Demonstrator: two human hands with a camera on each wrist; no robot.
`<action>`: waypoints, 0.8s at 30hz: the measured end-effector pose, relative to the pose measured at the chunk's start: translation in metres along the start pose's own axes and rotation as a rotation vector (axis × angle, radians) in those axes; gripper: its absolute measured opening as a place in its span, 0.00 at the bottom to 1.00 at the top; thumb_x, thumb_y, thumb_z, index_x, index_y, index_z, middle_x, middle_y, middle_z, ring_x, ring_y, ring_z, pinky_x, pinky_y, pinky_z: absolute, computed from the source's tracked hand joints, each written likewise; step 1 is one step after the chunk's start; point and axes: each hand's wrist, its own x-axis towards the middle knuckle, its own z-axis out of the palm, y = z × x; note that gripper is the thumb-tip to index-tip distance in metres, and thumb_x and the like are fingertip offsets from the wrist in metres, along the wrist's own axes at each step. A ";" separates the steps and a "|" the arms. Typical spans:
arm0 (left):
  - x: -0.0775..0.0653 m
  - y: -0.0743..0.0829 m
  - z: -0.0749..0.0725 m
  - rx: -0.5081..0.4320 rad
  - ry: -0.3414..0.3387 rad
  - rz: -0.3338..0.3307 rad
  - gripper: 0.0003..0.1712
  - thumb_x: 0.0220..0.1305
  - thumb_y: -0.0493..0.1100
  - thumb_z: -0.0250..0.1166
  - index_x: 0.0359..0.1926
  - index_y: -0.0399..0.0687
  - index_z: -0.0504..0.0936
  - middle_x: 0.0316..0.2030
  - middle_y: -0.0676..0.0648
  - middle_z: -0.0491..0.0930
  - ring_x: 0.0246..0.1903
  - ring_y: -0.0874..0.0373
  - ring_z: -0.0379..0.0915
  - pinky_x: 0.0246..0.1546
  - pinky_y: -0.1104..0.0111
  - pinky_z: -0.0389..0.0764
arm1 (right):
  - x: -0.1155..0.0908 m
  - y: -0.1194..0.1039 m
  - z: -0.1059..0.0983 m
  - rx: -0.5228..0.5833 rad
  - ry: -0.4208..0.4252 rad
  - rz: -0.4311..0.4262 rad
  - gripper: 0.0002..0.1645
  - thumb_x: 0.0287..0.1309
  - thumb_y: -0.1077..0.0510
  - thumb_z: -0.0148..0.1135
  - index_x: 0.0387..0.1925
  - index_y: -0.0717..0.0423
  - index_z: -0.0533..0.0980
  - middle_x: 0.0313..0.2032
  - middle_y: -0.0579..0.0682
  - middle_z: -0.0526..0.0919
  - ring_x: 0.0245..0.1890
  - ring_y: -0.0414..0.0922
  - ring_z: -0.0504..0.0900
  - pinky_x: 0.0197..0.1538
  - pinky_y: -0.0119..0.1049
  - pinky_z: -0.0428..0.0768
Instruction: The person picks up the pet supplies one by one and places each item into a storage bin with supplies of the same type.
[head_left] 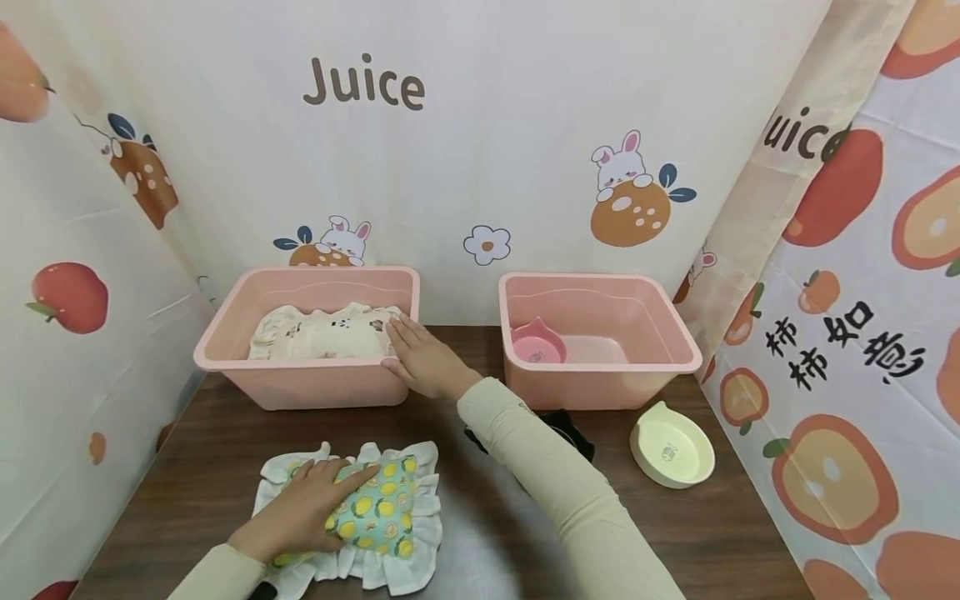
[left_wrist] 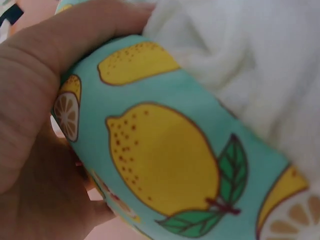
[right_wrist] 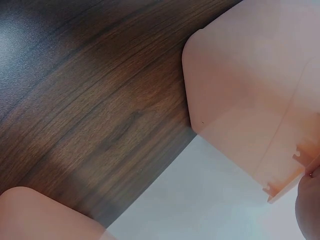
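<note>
On the near left of the table, a small ruffled pillow (head_left: pixel 378 508) with yellow lemons on teal and a white frill lies under my left hand (head_left: pixel 311 510). In the left wrist view the thumb (left_wrist: pixel 95 30) and fingers hold a bulging fold of its fabric. My right hand (head_left: pixel 427 358) reaches to the right end of the left pink bin (head_left: pixel 300 387), fingers straight over its rim. Its fingertips touch or nearly touch a cream ruffled pillow (head_left: pixel 322 333) inside that bin. Only a bit of the right hand shows in the right wrist view.
A second pink bin (head_left: pixel 600 387) stands to the right, holding a pink cat-eared dish (head_left: pixel 538 343). A pale green dish (head_left: pixel 671 447) sits on the dark wooden table (head_left: pixel 480 533). Some black item (head_left: pixel 570 432) lies partly hidden beneath the right forearm. Printed curtains enclose the table.
</note>
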 end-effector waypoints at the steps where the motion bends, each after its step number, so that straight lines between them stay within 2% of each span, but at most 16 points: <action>1: -0.003 -0.002 -0.003 -0.001 0.000 0.002 0.58 0.34 0.52 0.81 0.70 0.64 0.64 0.58 0.35 0.70 0.59 0.33 0.65 0.52 0.32 0.62 | 0.000 0.000 -0.001 0.005 0.000 -0.001 0.40 0.74 0.40 0.29 0.74 0.63 0.45 0.75 0.57 0.47 0.75 0.47 0.34 0.74 0.34 0.36; 9: -0.026 -0.010 -0.033 0.031 0.014 -0.042 0.60 0.32 0.54 0.81 0.70 0.68 0.63 0.58 0.37 0.70 0.59 0.33 0.64 0.52 0.34 0.63 | 0.001 0.001 0.002 0.021 -0.001 0.004 0.40 0.74 0.39 0.29 0.74 0.61 0.43 0.75 0.55 0.44 0.75 0.46 0.32 0.73 0.33 0.34; 13: -0.036 -0.012 -0.048 0.067 0.063 -0.057 0.61 0.30 0.53 0.82 0.70 0.70 0.63 0.57 0.37 0.71 0.57 0.36 0.67 0.51 0.35 0.65 | 0.002 0.002 0.006 0.021 0.011 -0.003 0.40 0.74 0.39 0.29 0.74 0.62 0.44 0.75 0.56 0.45 0.75 0.46 0.32 0.73 0.32 0.33; 18: -0.044 -0.013 -0.067 0.100 0.108 -0.077 0.62 0.28 0.51 0.83 0.70 0.71 0.63 0.56 0.37 0.72 0.54 0.37 0.69 0.49 0.37 0.67 | 0.002 0.002 0.007 0.017 0.008 -0.005 0.41 0.74 0.39 0.29 0.74 0.62 0.43 0.75 0.56 0.43 0.75 0.46 0.31 0.73 0.32 0.32; 24: -0.050 -0.014 -0.086 0.126 0.121 -0.100 0.63 0.27 0.52 0.83 0.70 0.71 0.62 0.56 0.37 0.71 0.54 0.37 0.68 0.49 0.38 0.66 | 0.001 0.002 0.005 0.006 -0.007 0.006 0.41 0.74 0.39 0.29 0.74 0.61 0.42 0.76 0.54 0.40 0.75 0.45 0.30 0.73 0.32 0.32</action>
